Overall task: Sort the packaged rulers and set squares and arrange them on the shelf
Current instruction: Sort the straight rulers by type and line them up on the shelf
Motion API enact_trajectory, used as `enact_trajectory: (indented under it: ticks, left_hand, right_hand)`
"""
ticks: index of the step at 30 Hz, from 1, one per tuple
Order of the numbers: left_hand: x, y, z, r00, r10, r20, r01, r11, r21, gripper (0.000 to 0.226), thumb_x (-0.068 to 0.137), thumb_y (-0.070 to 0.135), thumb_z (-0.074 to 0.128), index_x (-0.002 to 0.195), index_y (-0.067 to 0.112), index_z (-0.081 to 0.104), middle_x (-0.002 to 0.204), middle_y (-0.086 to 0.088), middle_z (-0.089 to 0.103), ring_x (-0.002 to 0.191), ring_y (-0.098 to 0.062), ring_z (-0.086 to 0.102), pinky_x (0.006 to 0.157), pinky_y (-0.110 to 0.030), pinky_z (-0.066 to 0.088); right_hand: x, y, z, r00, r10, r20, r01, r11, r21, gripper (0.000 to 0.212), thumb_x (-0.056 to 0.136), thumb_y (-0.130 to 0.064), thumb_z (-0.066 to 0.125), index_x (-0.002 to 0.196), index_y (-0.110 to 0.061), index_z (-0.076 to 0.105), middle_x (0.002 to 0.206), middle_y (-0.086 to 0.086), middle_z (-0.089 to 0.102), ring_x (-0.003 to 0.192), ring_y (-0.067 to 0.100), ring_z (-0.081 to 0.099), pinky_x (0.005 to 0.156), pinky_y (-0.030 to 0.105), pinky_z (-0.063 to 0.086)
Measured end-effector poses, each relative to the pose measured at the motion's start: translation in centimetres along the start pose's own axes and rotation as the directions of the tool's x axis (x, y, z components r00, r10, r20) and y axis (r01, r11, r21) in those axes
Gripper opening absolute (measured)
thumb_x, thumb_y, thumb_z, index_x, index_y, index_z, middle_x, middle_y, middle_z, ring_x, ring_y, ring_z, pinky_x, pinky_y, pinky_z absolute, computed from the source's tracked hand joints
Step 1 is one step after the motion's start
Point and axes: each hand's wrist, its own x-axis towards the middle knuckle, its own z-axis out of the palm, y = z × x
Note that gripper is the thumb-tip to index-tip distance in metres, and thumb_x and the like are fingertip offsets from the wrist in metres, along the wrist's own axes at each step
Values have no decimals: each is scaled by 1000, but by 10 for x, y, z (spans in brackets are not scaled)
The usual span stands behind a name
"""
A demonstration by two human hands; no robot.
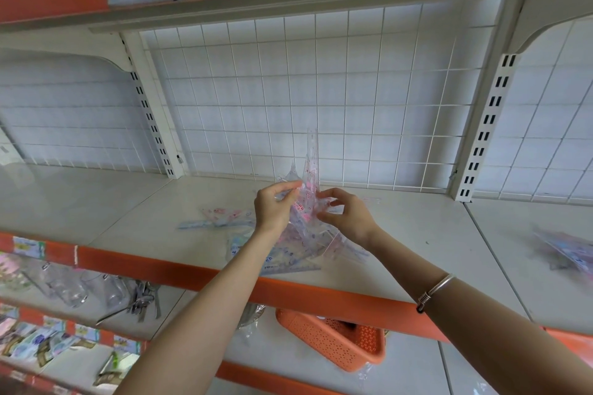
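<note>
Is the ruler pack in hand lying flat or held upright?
Upright: the ruler pack points up before the wire grid, left hand and right hand gripping its lower part above the shelf.

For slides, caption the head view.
Left hand and right hand hold a ruler packet above loose packets on the shelf.

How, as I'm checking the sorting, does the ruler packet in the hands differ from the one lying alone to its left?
The held ruler packet stands upright off the shelf; the left packet lies flat on it. The left hand and right hand pinch the held one; the left one is untouched. Both are clear-wrapped.
</note>
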Motion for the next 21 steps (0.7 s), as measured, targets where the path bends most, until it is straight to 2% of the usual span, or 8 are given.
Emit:
enact_trajectory:
  ticks: [3, 7, 12, 14, 16, 21]
  left_hand:
    - [-2, -1, 3, 999, -38, 2, 38, 998, -51, 17, 86, 5, 68, 101, 10, 74, 98, 4, 72, 99, -10, 65, 91, -24, 51]
    - [-8, 1, 4, 998, -38, 56, 44, 993, -111, 19, 87, 4, 66, 104, 8, 73, 100, 4, 70, 95, -4, 64, 78, -8, 48]
    - [-10, 3, 4, 985, -14, 173, 36, 992, -121, 20, 87, 2, 66, 105, 3, 72, 103, -1, 70, 87, 12, 62, 76, -5, 46]
    - [-10, 4, 5, 978, -15, 208, 42, 991, -130, 19, 87, 2, 65, 105, 3, 72, 103, -1, 70, 86, 13, 62, 75, -5, 45]
    - [-10, 4, 6, 973, -20, 231, 53, 989, -136, 18, 87, 3, 66, 103, 7, 72, 104, 1, 70, 88, 12, 62, 77, -6, 46]
    - [-10, 4, 7, 965, -35, 261, 77, 986, -150, 18, 87, 3, 66, 100, 12, 73, 99, 8, 69, 88, 14, 61, 77, -5, 46]
  right_hand:
    - [0, 1, 1, 999, 10, -32, -10, 1000, -3, 37, 82, -16, 72, 117, -16, 60, 113, -9, 58, 99, 11, 54, 79, 21, 37]
    - [3, 3, -3, 988, 52, -147, -41, 996, 74, 34, 85, -16, 68, 117, -15, 57, 106, -2, 58, 93, 17, 57, 73, 20, 42]
    - [14, -2, -12, 965, 190, -181, -153, 968, 199, 37, 92, -22, 59, 126, -8, 54, 112, 6, 60, 94, 22, 59, 82, 34, 50]
    - [18, -4, -15, 949, 275, -151, -219, 925, 310, 30, 94, -20, 57, 119, -4, 60, 109, 7, 62, 87, 17, 58, 78, 29, 51]
    - [17, -6, -17, 936, 332, -121, -257, 875, 411, 23, 93, -16, 57, 109, -1, 66, 99, 7, 63, 80, 15, 55, 64, 18, 48]
    - [15, -6, -23, 917, 381, -115, -272, 811, 518, 17, 89, -6, 62, 101, 5, 66, 85, 3, 63, 83, 19, 55, 50, 9, 42]
